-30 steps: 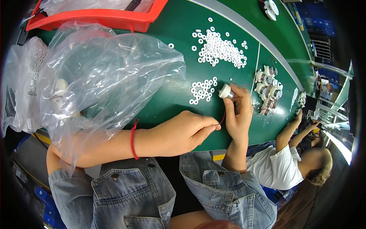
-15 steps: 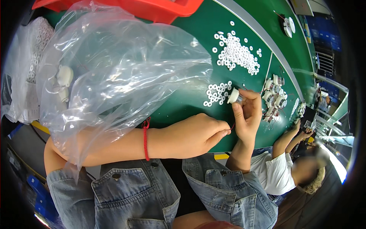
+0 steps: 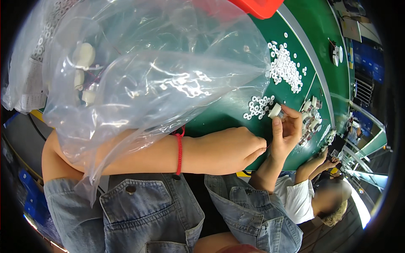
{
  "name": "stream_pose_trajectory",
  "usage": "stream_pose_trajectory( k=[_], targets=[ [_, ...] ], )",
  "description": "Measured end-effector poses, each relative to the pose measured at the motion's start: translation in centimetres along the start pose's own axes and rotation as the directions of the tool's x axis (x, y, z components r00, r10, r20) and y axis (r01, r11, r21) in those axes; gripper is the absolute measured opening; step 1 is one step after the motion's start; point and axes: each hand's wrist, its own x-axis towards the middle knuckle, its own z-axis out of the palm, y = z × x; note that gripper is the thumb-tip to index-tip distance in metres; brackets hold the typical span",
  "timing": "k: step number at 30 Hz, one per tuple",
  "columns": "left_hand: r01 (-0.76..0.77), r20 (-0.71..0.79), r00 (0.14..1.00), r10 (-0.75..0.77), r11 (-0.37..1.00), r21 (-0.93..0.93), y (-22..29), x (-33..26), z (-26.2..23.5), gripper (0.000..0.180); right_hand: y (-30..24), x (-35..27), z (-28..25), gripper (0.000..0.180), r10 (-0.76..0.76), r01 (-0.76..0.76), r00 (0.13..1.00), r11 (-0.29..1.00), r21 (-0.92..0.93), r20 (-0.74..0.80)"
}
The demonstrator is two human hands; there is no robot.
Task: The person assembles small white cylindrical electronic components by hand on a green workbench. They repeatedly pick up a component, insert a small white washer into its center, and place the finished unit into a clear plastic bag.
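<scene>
My right hand (image 3: pixel 288 130) pinches a small motor (image 3: pixel 276 111) with a white round cap and a clear-looking body between thumb and fingers, just above the green table. Beside it, my left hand (image 3: pixel 247 147) is closed, thumb against the curled fingers. A thin red wire showed at these fingertips a moment ago; it is barely visible now. A small group of white rings (image 3: pixel 258 107) lies right next to the motor's cap. Further off is a larger heap of white rings (image 3: pixel 287 69). Several similar motors with wires (image 3: pixel 311 120) are piled right of my right hand.
A large clear plastic bag (image 3: pixel 168 80) covers the left of the table and drapes over my left forearm; white-capped parts (image 3: pixel 86 55) show through it. A red bin (image 3: pixel 263 6) stands at the back. On the right, a person in a white shirt (image 3: pixel 297 200) works at the table.
The view has shifted, so the table things sit further right, and more of the plastic bag shows. My right hand still holds the motor; the red wire is less visible.
</scene>
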Motion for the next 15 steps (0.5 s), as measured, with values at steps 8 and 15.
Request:
stream_pose_trajectory(
  k=[8, 15],
  targets=[
    [-0.007, -0.004, 1.0, 0.007, 1.0, 0.011, -0.2, 0.0, 0.3, 0.021, 0.4, 0.1, -0.2, 0.03, -0.067, 0.068, 0.997, 0.997, -0.03, 0.033],
    [-0.013, -0.003, 1.0, 0.014, 1.0, 0.02, -0.4, 0.1, 0.3, 0.02, -0.8, 0.7, -0.4, 0.025, -0.025, 0.048, 0.994, 0.977, -0.207, 0.11]
  ],
)
